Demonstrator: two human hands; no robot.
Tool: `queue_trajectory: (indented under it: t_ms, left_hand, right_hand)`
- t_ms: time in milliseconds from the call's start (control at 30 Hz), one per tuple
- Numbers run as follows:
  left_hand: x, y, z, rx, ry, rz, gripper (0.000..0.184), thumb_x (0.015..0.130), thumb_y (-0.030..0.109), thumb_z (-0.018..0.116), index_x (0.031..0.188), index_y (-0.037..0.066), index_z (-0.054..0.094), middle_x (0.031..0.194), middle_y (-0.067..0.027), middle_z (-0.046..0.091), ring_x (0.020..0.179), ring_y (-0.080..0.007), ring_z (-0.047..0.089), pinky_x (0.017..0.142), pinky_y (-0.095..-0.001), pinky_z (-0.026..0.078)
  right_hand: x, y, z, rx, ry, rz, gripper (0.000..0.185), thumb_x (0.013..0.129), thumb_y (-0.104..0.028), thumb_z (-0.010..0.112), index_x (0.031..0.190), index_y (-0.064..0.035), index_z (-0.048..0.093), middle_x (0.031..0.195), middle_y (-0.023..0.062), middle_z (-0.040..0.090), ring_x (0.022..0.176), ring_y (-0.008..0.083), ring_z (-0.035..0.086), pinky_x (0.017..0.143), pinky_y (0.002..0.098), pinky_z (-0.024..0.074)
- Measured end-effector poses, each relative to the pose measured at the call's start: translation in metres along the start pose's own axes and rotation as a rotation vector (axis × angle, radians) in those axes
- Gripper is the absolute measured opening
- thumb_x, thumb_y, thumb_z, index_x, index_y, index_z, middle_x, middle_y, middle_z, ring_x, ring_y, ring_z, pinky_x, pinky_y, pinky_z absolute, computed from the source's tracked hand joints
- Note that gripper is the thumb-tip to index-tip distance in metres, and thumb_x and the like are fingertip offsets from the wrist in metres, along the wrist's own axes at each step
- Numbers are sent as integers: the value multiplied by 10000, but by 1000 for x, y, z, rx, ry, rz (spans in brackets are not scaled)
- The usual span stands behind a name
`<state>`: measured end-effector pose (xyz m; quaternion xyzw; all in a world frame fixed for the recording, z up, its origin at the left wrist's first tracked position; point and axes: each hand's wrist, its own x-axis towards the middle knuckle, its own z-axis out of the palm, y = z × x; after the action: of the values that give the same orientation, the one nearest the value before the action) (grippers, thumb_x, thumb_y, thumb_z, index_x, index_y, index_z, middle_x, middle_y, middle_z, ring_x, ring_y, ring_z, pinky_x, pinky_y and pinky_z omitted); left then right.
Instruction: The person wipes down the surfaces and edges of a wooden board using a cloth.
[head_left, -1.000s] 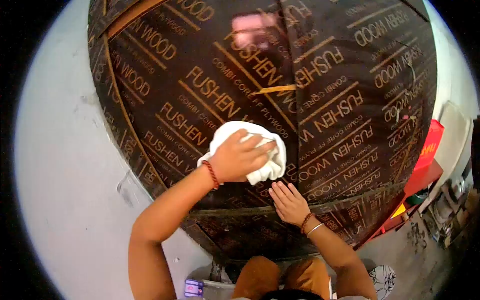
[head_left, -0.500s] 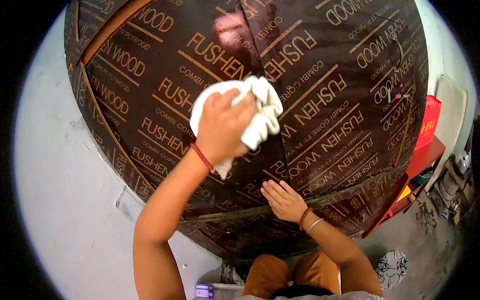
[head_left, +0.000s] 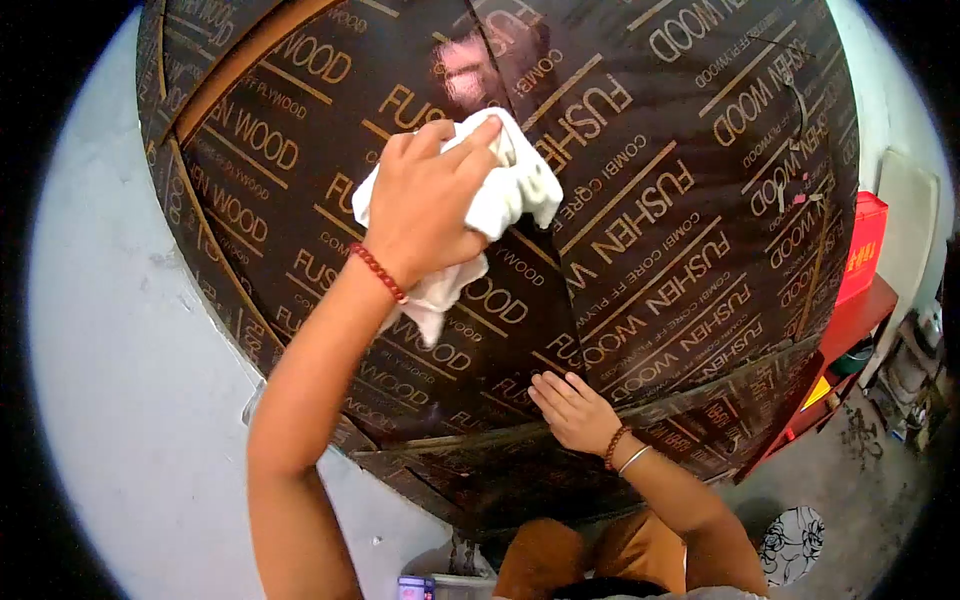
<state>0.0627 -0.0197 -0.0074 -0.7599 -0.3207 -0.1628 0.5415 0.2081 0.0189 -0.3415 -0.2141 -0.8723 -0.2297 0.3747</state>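
A dark brown plywood board surface (head_left: 640, 300) printed with gold lettering fills most of the head view. My left hand (head_left: 425, 205), with a red beaded bracelet at its wrist, grips a crumpled white cloth (head_left: 515, 190) against the board. One corner of the cloth hangs down below the palm. Nearer to me, my right hand (head_left: 578, 412) lies flat by the board's front edge, its fingers stretched out and holding nothing. A brown beaded bracelet and a pale bangle circle that wrist.
A wooden strip (head_left: 240, 65) runs across the upper left of the board. The pale wall (head_left: 130, 380) borders the left side. At right stand a red box (head_left: 862, 245) and a red shelf (head_left: 860, 315). A round patterned stool (head_left: 792, 545) is on the floor at lower right.
My left hand has shifted slightly left and up across the board with the white cloth, and its fingers are more spread. My right hand stays at the same spot on the board.
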Motion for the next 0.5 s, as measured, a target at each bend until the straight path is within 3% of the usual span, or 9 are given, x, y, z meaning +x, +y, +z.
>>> queue_trajectory:
  t_ms: [133,267,400,500]
  left_hand:
    - [-14,34,21,-32,85,-71,475,541,196,752,988,107,617,1312,-53,547,1137,-281,491,890,-426,372]
    - [-49,64,36,-113,-2,-41,508,534,201,769,1013,117,624,1257,-50,560,1122,-262,486,881,-425,357]
    - [-114,96,58,-87,-162,181,422,635,246,728,1034,143,638,1286,-5,546,1157,-235,479,894,-436,406]
    - [-136,104,59,-66,-240,329,379,641,280,726,993,164,651,1315,22,550,1133,-212,515,902,-437,412]
  right_hand:
    - [-2,0,2,26,15,11,507,853,-175,535,1343,-49,510,1462,67,424,1382,212,339,1143,402,254]
    - [0,0,-1,6,-8,14,508,837,-166,544,1332,-51,520,1452,66,435,1368,217,358,1139,390,265]
    - [-2,2,5,-16,10,2,505,827,-179,562,1313,-47,536,1408,71,479,1355,222,377,1130,411,286]
    - [-7,4,10,33,24,-22,486,808,-196,591,1269,-43,566,1364,96,505,1348,232,386,1132,424,288]
